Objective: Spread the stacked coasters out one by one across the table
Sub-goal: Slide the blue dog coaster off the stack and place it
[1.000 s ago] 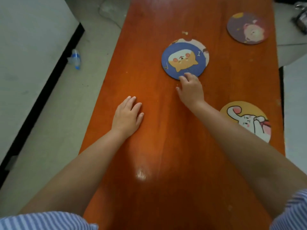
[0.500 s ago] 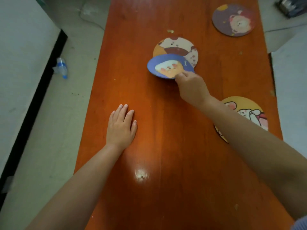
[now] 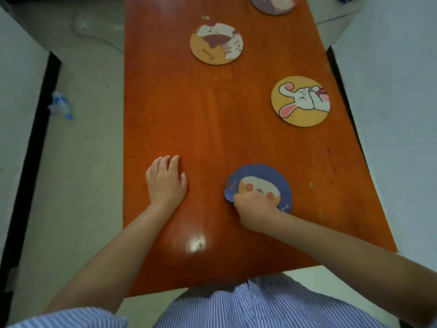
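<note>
While left hand [image 3: 166, 182] lies flat w/ fingers released on table [image 3: 189, 114], right hand [image 3: 254, 209] fingers grasp blue coaster [image 3: 260, 179].

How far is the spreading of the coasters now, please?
Done: the rabbit coaster, the brown-and-white coaster and the purple coaster lie apart on the table. In hand: the right hand sets down the blue coaster. Left: only letting go; no stack shows.
</note>
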Tool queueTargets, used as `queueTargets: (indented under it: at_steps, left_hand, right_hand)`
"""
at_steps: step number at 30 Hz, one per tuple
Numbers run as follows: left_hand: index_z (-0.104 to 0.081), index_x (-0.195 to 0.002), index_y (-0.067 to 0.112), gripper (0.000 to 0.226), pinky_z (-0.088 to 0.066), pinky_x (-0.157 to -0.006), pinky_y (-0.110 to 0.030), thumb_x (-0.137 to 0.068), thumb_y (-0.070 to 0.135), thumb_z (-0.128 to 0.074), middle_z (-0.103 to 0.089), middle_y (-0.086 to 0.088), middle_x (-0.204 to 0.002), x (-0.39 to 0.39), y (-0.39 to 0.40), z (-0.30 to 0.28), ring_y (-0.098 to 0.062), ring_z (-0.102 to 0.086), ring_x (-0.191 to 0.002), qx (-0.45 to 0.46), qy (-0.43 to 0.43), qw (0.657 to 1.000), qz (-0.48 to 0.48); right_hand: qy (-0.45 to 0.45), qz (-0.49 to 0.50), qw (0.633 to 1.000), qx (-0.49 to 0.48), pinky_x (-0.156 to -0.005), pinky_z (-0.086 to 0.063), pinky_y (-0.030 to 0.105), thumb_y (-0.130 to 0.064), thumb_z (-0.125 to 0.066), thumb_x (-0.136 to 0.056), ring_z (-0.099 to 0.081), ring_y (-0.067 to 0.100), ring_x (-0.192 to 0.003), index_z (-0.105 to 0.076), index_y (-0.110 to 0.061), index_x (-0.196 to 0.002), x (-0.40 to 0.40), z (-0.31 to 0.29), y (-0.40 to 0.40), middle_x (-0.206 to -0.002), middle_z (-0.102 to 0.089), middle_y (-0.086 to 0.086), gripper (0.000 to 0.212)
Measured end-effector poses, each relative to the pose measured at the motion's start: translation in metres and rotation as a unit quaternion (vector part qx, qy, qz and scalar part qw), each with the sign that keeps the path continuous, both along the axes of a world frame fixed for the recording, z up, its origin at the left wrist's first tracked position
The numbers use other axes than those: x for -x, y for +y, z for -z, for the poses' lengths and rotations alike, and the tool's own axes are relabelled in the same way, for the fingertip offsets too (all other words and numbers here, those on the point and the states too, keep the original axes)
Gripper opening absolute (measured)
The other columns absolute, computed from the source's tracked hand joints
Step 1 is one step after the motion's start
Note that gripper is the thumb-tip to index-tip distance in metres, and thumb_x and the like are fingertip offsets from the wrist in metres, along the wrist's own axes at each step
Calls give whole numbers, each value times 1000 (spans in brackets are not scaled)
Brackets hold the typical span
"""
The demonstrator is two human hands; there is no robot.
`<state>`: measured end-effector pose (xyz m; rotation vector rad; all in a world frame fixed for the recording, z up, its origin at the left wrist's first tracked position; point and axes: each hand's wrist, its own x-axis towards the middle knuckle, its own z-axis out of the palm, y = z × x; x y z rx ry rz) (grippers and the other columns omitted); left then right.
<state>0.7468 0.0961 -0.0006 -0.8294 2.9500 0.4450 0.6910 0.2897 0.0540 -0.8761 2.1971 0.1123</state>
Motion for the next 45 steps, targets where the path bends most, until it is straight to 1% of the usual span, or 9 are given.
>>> queueTargets:
  at_steps: [3, 7, 12, 16, 19, 22, 27, 32, 45]
  left_hand:
    - [-46, -127, 9, 45, -26, -109, -51, -86, 26, -53, -49, -17, -134, -43, -1, 3, -34, -34, -131, 0, -18, 1000, -20]
    - [-51, -122, 5, 40, -27, -108, -51, -86, 22, -54, -51, -19, -132, -81, 5, -2, -35, -36, -130, -12, 1, 999, -31]
    - [-58, -111, 4, 29, -46, -86, -40, -86, 18, -54, -62, -17, -110, -102, 32, -13, -32, -54, -103, -83, 22, 996, 17]
    - [-55, -113, 7, 27, -43, -72, -31, -89, 19, -51, -63, -12, -101, -97, 69, -19, -25, -55, -86, -229, -44, 972, 17]
    - [-53, -93, 18, 6, -39, -60, -30, -88, 19, -54, -54, -1, -78, -90, 87, -21, -21, -46, -74, -321, -79, 942, -54]
    - [-47, -108, 12, 26, -39, -59, -30, -84, 13, -57, -52, -5, -87, -77, 92, -21, -22, -49, -77, -373, -85, 913, -141]
    - [-44, -65, 13, 22, -35, -57, -31, -83, 2, -49, -48, -2, -71, -46, 104, -25, -26, -48, -77, -294, -85, 947, -92]
    - [-61, -97, 6, 18, -37, -66, -33, -87, 1, -47, -57, -17, -110, 7, 110, -34, -30, -51, -88, -222, -47, 974, -14]
    - [-57, -106, 2, 21, -38, -73, -29, -85, 2, -56, -59, -17, -106, 4, 115, -20, -28, -54, -96, -213, 42, 974, -68]
  right_hand:
    - [-126, 229, 959, 110, -53, -47, 33, -6, -40, -97, -43, 20, -48, -37, -15, -57, -9, 10, -30, -56, -41, 7, 41]
    - [-155, 464, 814, 312, -82, -56, 48, -11, -36, -100, -60, 30, -80, -53, -1, -103, -4, 12, -50, -78, -55, 10, 20]
    - [131, 264, 923, 246, -88, -45, 40, -14, -53, -91, -51, 33, -108, -54, -2, -117, 9, 24, -9, -119, -58, 19, 29]
    - [116, 189, 967, 129, -99, -44, 44, -21, -63, -87, -44, 33, -122, -45, -6, -129, 12, 29, 16, -131, -50, 15, 48]
    - [118, 218, 962, 116, -91, -47, 44, -15, -60, -88, -53, 33, -112, -52, -6, -121, 8, 29, 22, -122, -56, 16, 36]
    - [125, 250, 956, 95, -80, -44, 40, -14, -56, -89, -57, 34, -94, -60, -4, -104, 10, 25, 30, -101, -63, 16, 19]
    - [82, 311, 938, 127, -64, -47, 40, -7, -58, -87, -60, 37, -86, -62, 3, -93, 13, 20, 65, -91, -64, 24, 12]
    - [68, 418, 891, 161, -65, -38, 33, -10, -63, -86, -58, 33, -85, -62, 5, -93, 8, 20, 105, -94, -65, 22, 17]
    - [75, 397, 891, 205, -62, -37, 32, -11, -63, -86, -57, 33, -82, -60, 6, -93, -6, 26, 111, -95, -65, 24, 19]
